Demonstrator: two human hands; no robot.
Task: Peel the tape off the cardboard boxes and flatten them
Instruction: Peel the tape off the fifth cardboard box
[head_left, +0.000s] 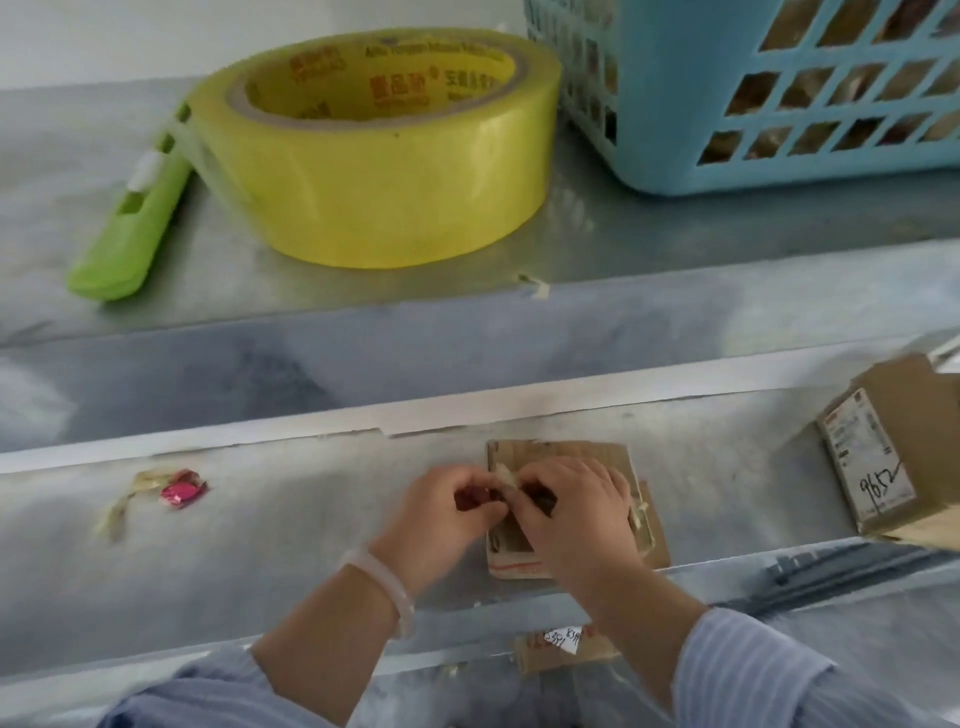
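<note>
Flattened box (571, 453): laid flat on the worktop (311, 525), towards its back edge and right of the middle; most of it is covered by the two hands, with only its far edge and right side left showing.
Tape strip (503, 474): a short pale piece is seen standing up from the far part of the box, exactly where the fingertips of both hands meet.
Right hand (574, 512): held over the box, its fingers curled and closed in a pinch on the tape strip.
Left hand (449, 512): held at the left edge of the box, fingers curled with their tips brought against the right hand's; whether the strip is gripped by them cannot be told. A pale bangle (387, 584) is worn on this wrist.
Second box (904, 415): set tilted at the right edge of the worktop, well apart from the hands, with a printed label (865, 460) marked by hand.
Cardboard piece (563, 652): seen below the near edge of the worktop, between the forearms.
Pink wrapper (182, 489): left with a tape scrap (117, 514) near the left edge of the worktop.
Upper shelf (78, 218): a yellow tape roll (374, 171), a green cutter (132, 228) just beside it and a blue basket (670, 93) are carried.
</note>
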